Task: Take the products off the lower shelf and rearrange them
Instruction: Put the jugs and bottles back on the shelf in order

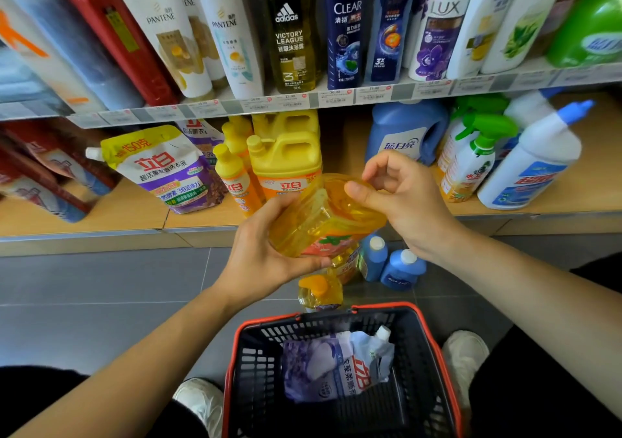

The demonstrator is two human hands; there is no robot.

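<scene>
A clear yellow detergent bottle [323,218] lies tilted in the air in front of the lower shelf [128,215], its base turned toward the shelf. My left hand [266,252] grips its body from below. My right hand [397,195] pinches the base end with thumb and fingers. On the shelf behind stand a yellow jug [286,154], slim yellow bottles [232,178], a purple-and-white refill pouch [165,171], a blue jug [404,131], green-trigger sprayers [471,158] and white bottles with blue caps [535,161].
On the grey floor tiles stand two small blue bottles [390,262] and yellow bottles [319,292]. A black basket with a red rim [434,336] sits between my shoes and holds a pouch [336,367]. The upper shelf [303,100] carries several shampoo bottles.
</scene>
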